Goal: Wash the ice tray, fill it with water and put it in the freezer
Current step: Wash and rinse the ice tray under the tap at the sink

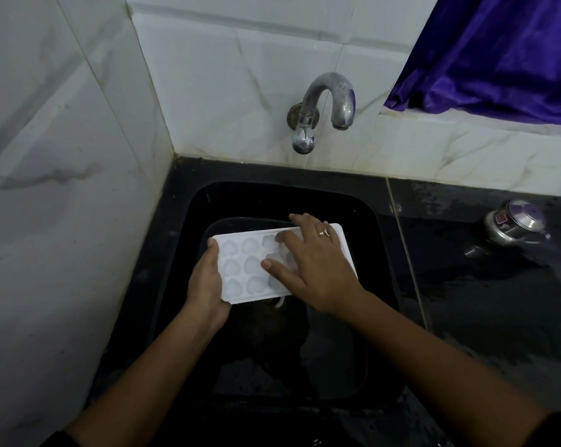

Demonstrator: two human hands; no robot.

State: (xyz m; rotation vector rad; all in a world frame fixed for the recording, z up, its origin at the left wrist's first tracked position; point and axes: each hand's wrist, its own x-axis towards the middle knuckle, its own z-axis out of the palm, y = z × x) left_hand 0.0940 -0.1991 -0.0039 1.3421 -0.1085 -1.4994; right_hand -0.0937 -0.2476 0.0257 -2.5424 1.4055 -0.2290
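Observation:
A white ice tray (240,269) with heart-shaped cells is held level over the black sink (382,253). My left hand (206,285) grips its left short edge, thumb on the rim. Spread flat across the tray's right half lies my right hand (314,269), a ring on one finger, its fingertips resting in the cells. The right end of the tray is mostly hidden under that hand. A curved metal tap (324,108) sticks out of the tiled wall above the sink; no water runs from it.
A shiny steel vessel (514,227) lies on the wet black counter (498,301) to the right. A purple curtain (498,50) hangs at the upper right. White marble-look tile walls (63,188) close the left and back sides.

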